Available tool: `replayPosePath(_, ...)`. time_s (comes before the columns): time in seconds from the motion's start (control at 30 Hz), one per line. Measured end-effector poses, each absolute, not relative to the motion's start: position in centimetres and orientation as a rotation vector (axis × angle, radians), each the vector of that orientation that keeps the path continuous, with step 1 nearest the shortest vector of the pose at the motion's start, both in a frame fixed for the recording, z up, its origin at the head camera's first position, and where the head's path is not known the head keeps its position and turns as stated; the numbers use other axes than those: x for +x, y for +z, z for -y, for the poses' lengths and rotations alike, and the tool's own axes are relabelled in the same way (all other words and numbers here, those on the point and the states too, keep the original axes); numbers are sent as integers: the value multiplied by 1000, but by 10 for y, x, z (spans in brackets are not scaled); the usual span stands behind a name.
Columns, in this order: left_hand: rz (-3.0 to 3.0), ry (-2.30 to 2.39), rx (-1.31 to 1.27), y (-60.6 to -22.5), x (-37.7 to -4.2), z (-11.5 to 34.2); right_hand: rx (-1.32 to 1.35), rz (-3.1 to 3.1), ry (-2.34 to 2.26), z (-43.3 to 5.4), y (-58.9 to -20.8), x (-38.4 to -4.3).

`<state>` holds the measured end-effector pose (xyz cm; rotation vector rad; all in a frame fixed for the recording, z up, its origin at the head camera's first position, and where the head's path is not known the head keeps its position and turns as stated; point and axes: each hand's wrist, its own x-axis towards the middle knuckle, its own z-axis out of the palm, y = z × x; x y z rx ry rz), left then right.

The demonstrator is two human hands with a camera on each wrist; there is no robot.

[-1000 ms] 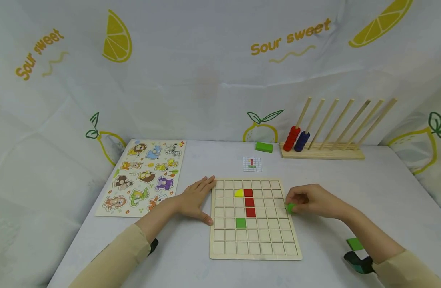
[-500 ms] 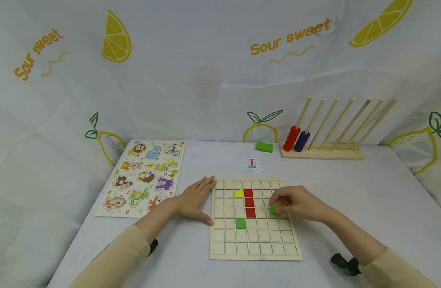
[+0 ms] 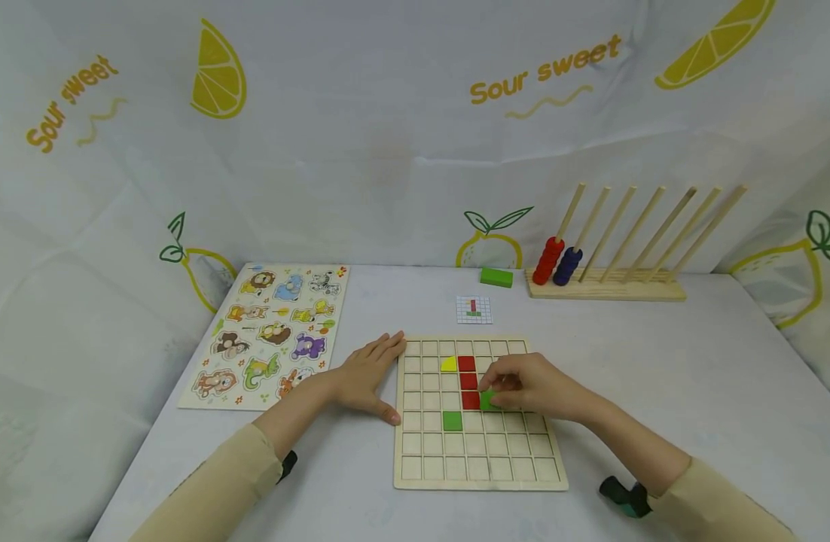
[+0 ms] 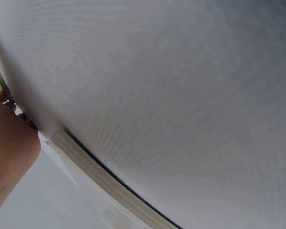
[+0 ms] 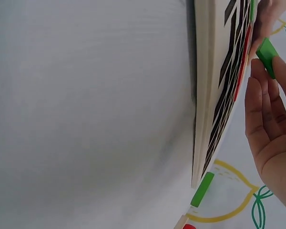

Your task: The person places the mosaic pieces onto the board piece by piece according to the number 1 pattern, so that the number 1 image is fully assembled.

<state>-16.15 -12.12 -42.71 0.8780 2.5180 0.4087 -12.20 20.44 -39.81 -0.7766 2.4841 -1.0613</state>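
Note:
A wooden grid board (image 3: 415,473) lies in the middle of the table in the head view. Set in its squares are a yellow piece (image 3: 449,364), a column of red squares (image 3: 468,381) and a green square (image 3: 452,421). My right hand (image 3: 533,385) pinches a green square tile (image 3: 486,400) between thumb and fingers, over the board beside the lowest red square. In the right wrist view that green tile (image 5: 267,56) is held above the board's surface. My left hand (image 3: 367,379) rests with fingers spread along the board's left edge.
Behind the board lies a small pattern card (image 3: 474,309). A green block (image 3: 496,278) and a wooden peg rack (image 3: 608,290) with red and blue beads stand at the back. An animal puzzle board (image 3: 252,391) is on the left.
My right hand has moved left with the green tile, from the board's right edge to beside the red column. My left hand stays in place.

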Motion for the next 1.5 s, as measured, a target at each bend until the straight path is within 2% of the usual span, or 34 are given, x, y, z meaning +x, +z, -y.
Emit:
replayPosePath(0.37,-2522,416,888,-430,-164,122,-838,-2418,-1070,-190,-402,-121)
replayPosePath(0.8,-2523,408,883,-429,-163,122,-747,-2433,-1031,-180,-410,-115)
replayPosePath(1.5,-2520,416,885,-430,-162,122,-855,-2512,-975,-177,-407,-110)
